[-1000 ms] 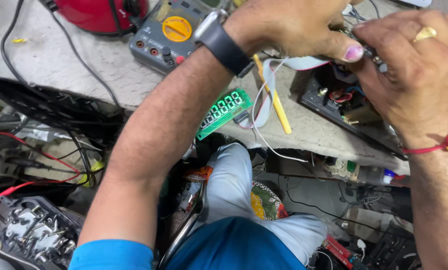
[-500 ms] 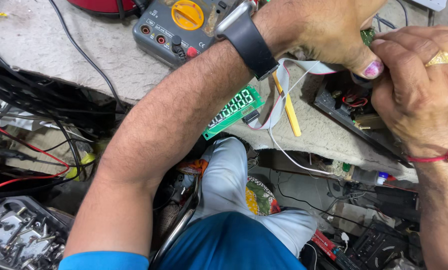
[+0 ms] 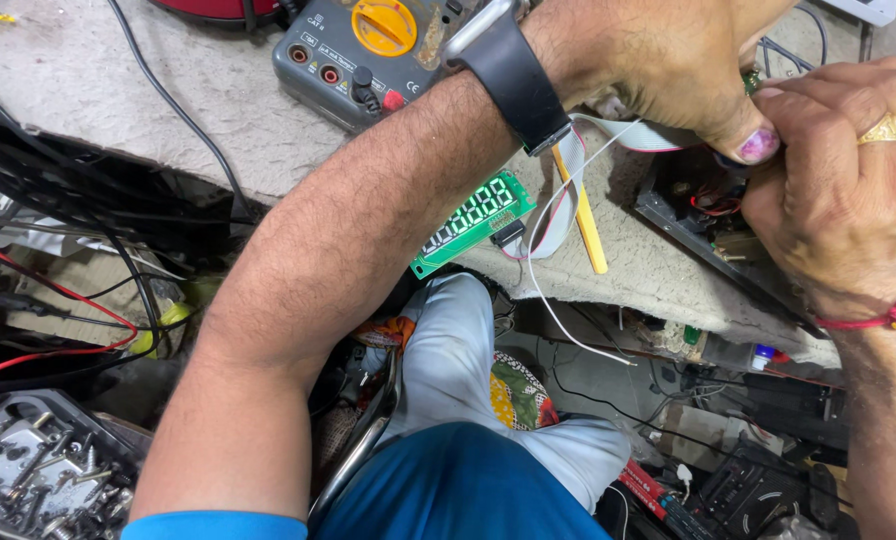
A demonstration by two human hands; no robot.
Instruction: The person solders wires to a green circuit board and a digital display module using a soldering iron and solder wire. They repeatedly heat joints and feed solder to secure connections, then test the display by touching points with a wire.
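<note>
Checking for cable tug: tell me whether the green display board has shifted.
No. The green display board stays at the bench edge below the multimeter.

The left hand (image 3: 668, 60), upper centre of the frame, wears a black watch (image 3: 508, 75) on its wrist; a blue sleeve (image 3: 213, 525) shows lower left. The right hand (image 3: 848, 190), upper right, wears a gold ring (image 3: 888, 128) and a red wrist thread (image 3: 893, 315).

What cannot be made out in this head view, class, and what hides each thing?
- The small part pinched between left hand and right hand: covered by the fingers.
- The multimeter: its top is cut off by the upper edge, its right side hidden by the wrist.
- The green display board: its left end lies under the forearm.
</note>
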